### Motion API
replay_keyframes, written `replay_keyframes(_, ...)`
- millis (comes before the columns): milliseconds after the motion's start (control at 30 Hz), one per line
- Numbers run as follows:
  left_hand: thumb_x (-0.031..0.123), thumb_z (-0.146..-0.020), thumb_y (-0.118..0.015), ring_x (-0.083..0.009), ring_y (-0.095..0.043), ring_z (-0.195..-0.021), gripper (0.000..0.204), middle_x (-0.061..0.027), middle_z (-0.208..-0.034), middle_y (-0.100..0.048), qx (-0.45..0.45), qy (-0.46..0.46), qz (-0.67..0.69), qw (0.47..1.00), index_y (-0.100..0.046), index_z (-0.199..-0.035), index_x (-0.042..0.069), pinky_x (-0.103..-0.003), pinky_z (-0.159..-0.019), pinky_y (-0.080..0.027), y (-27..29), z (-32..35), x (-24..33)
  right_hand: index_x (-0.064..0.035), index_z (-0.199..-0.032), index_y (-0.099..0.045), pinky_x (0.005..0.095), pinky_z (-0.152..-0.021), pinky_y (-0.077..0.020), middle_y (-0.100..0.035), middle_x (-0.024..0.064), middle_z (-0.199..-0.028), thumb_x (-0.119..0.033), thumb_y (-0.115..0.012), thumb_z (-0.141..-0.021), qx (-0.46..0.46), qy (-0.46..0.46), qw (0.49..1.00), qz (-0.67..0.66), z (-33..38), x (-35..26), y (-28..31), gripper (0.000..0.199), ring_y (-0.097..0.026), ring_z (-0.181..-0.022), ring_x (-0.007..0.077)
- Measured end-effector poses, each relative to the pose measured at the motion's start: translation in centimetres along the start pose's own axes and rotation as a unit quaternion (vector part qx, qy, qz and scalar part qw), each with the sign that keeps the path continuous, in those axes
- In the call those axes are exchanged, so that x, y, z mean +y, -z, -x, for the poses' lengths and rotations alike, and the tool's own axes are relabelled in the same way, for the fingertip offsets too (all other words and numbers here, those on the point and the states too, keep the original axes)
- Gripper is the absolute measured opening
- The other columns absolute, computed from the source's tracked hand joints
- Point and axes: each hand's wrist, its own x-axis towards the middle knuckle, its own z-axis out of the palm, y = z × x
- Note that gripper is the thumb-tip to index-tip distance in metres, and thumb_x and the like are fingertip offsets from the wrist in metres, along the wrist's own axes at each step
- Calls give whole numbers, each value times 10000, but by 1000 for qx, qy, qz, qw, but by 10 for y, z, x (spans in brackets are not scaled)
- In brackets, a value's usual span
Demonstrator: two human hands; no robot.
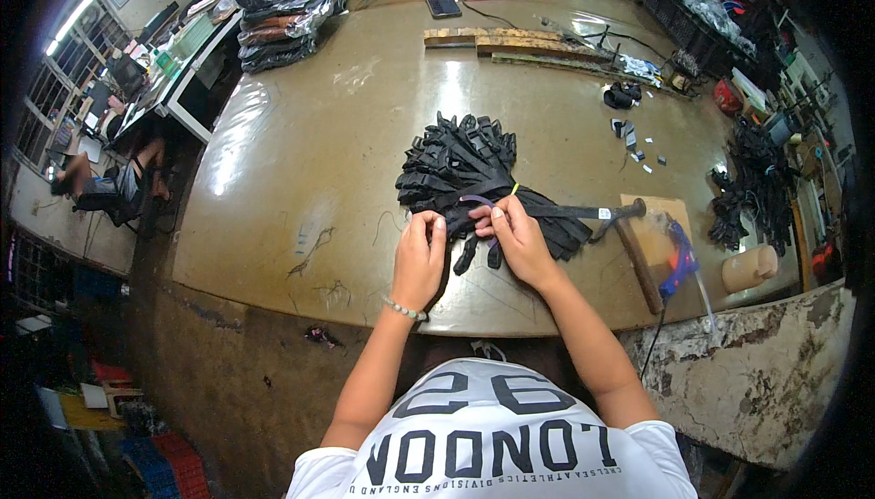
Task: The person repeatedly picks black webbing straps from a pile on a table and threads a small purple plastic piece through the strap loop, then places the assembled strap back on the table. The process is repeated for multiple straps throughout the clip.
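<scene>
While pinched thumb to finger, best to hold the right grip [516, 236] low against the bundle; looks clamped on the purple strip [477, 198]. At the left grip [420, 255], curled in on the near edge of the black straps [453, 164]; cannot tell whether clamped or just resting there. Better to pin the straps firmly on that side, work the strip with the other, pull evenly, avoid twists. Tuck the loose loop [466, 256] on the near side clear before snugging anything. Find the straps on the counter [273, 216] straight ahead of the body: fanned out at far left, gathered near the yellow tie [515, 188], spreading again to the right. Mind the long strap [570, 212], running right to the hammer [642, 264]; don't snag. Beyond: cardboard [656, 224], blue glue gun [679, 260], tan cup [749, 269]. Stay clear of the gun.
</scene>
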Motion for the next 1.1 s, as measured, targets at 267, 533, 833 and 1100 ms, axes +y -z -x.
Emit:
replay_keyframes(267, 205, -758, -802, -150, -595, -689, 325, -82, -824, -663, -75, 68, -28, 994, -696, -983, -3, -288, -647, -492, 4, 18, 24, 13, -962, -463, 288, -714, -515, -682, 143, -1000, -190, -417, -1027, -28, -12, 992, 121, 5, -14, 4, 219, -624, -763, 136)
replay_keyframes(533, 190, -782, -736, -233, -594, -793, 299, -100, -828, -615, -119, 32, -49, 991, -700, -1018, 12, -339, -748, -478, -3, 9, 13, 26, -1004, -473, 381, -699, -496, -653, 206, -875, -176, -443, -1001, -37, 17, 990, 132, 9, -4, 12, 205, -650, -763, 319)
replay_keyframes(833, 176, -728, -751, -230, -559, -867, 274, -8, -832, -597, -110, 53, -150, 981, -723, -998, 137, -367, -789, -434, -5, 1, 15, 27, -1038, -474, 311, -716, -500, -647, 138, -1011, -179, -373, -1034, -75, -28, 989, 125, 3, -3, 13, 230, -599, -766, 160)
replay_keyframes(1100, 221, -849, -692, -237, -640, -668, 252, -133, -747, -678, -144, 90, -1, 985, -690, -908, -24, -341, -664, -496, -2, -18, 7, 24, -1019, -466, 316, -706, -503, -637, 137, -979, -173, -368, -1031, -51, 25, 987, 151, 4, 7, 6, 220, -595, -748, 170)
